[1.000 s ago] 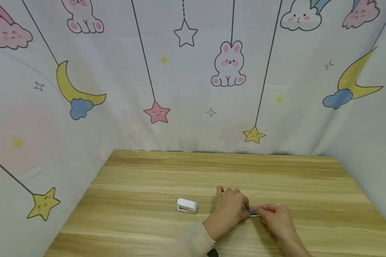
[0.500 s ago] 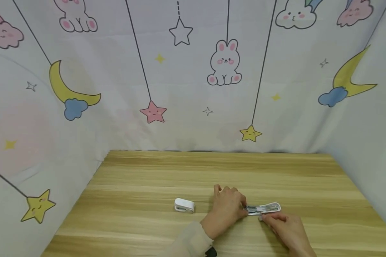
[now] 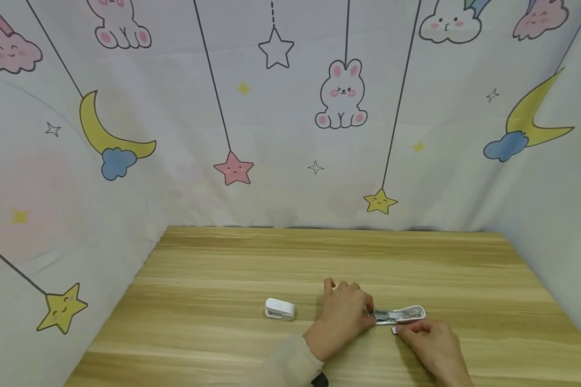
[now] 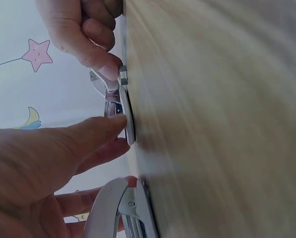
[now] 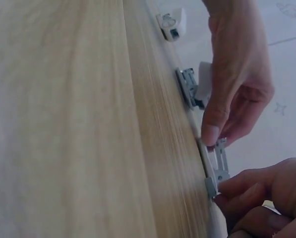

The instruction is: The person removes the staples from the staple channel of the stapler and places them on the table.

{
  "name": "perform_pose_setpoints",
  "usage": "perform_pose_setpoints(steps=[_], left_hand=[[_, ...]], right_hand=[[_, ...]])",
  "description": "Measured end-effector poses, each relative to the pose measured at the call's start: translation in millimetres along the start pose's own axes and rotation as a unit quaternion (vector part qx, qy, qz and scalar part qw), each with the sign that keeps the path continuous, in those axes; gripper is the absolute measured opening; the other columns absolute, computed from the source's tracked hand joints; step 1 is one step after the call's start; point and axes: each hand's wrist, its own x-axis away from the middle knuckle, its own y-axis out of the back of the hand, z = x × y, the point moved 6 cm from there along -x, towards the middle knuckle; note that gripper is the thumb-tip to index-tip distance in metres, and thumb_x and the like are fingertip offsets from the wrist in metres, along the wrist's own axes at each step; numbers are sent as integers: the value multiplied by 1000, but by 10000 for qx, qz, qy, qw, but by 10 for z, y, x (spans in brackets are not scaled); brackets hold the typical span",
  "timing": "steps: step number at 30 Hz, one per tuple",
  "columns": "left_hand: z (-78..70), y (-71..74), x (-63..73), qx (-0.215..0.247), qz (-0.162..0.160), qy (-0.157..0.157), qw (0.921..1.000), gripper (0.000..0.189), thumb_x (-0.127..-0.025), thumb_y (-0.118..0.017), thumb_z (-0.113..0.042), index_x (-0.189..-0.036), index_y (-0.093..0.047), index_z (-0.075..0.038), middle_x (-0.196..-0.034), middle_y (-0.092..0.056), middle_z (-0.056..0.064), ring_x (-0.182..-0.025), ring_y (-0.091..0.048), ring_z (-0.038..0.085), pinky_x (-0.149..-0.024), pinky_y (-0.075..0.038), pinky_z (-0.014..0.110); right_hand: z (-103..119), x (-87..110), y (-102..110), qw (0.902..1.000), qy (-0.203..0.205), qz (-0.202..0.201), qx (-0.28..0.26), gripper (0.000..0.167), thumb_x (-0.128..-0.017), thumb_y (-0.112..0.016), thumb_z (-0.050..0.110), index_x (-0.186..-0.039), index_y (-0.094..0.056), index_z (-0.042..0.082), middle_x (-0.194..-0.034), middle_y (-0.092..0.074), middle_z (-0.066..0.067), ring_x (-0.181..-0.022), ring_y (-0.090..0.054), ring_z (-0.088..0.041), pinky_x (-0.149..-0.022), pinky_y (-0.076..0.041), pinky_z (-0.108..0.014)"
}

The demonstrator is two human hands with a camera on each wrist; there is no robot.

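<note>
A white stapler point(image 3: 406, 313) lies opened out on the table, its metal inner parts facing up. My left hand point(image 3: 344, 317) pinches its left end between thumb and fingers. At the near side of the stapler, my right hand point(image 3: 436, 344) pinches a small silver strip of staples point(image 5: 210, 187) between thumb and index finger. In the left wrist view the strip point(image 4: 123, 75) sits right beside the stapler's edge. Another white stapler point(image 5: 187, 87) stands close behind my left hand in the right wrist view; in the head view that hand hides it.
A further white stapler point(image 3: 280, 309) rests on the wooden table point(image 3: 213, 355), left of my left hand. Curtains point(image 3: 290, 204) printed with stars, moons and rabbits hang along the table's back and sides.
My right hand has moved off the stapler towards the near side, with the staple strip in its fingertips, uncovering the stapler's right end. The left hand keeps its grip in place.
</note>
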Motion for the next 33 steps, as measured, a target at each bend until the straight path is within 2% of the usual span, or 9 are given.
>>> perform_pose_setpoints(steps=[5, 8, 12, 17, 22, 24, 27, 30, 33], left_hand=[[103, 19, 46, 580, 323, -213, 9976, 42, -80, -91, -53, -115, -78, -37, -106, -77, -12, -99, -66, 12, -98, -35, 49], [256, 99, 115, 1052, 475, -265, 9930, 59, -82, -90, -52, -134, -71, -33, -123, -76, -9, -117, -67, 16, -99, -32, 52], [506, 269, 246, 1234, 644, -194, 9901, 66, -85, -90, -47, -142, -67, -27, -138, -72, -5, -132, -63, 21, -104, -32, 56], [738, 403, 364, 1013, 609, -63, 9930, 57, -84, -93, -36, -135, -71, -21, -131, -75, -5, -131, -64, 20, -105, -34, 53], [785, 363, 364, 1084, 558, -129, 9925, 44, -83, -92, -25, -123, -76, -17, -118, -79, -4, -118, -67, 19, -103, -35, 49], [775, 327, 350, 1106, 608, -170, 9919, 41, -83, -92, -23, -120, -77, -17, -113, -79, -5, -113, -68, 17, -102, -35, 48], [762, 282, 328, 1067, 669, -177, 9919, 38, -82, -93, -23, -117, -79, -18, -107, -79, -6, -106, -67, 15, -101, -36, 46], [762, 253, 313, 940, 689, -131, 9931, 33, -80, -95, -25, -110, -81, -19, -100, -79, -8, -99, -65, 12, -99, -37, 46], [771, 245, 303, 878, 703, -68, 9936, 26, -79, -96, -25, -102, -83, -20, -93, -78, -10, -90, -63, 9, -95, -37, 45]], right_hand=[[-36, 14, 10, 9998, -109, 72, -152, 30, -90, -85, 41, -90, -83, 10, -91, -75, 1, -83, -53, -14, -70, -38, -28], [-59, 39, 30, 9994, -197, 143, -242, 34, -91, -85, 43, -96, -83, 9, -88, -73, 3, -80, -53, -12, -69, -39, -28], [-65, 79, 39, 9981, -272, 243, -490, 35, -91, -85, 42, -100, -82, 9, -76, -68, 6, -70, -56, -9, -64, -41, -28], [51, 115, 24, 9976, 7, 167, -677, 31, -92, -84, 37, -102, -81, 8, -70, -64, 10, -64, -52, -5, -62, -41, -27], [324, 154, -56, 9917, 659, 196, -1083, 27, -96, -81, 29, -111, -78, 7, -75, -72, 6, -66, -53, -3, -64, -41, -26], [465, 169, -118, 9866, 919, 300, -1311, 26, -96, -80, 26, -114, -76, 8, -81, -76, 3, -70, -61, -3, -66, -45, -24], [670, 172, -236, 9753, 1256, 625, -1709, 27, -96, -80, 19, -120, -73, 7, -94, -78, -4, -66, -65, -8, -63, -49, -24], [841, 142, -372, 9611, 1482, 1080, -2064, 32, -95, -81, 16, -124, -69, 7, -108, -77, -12, -57, -60, -8, -56, -50, -25], [968, 95, -498, 9507, 1736, 1410, -2149, 37, -94, -82, 16, -126, -66, 7, -117, -77, -17, -52, -55, -7, -51, -49, -25]])
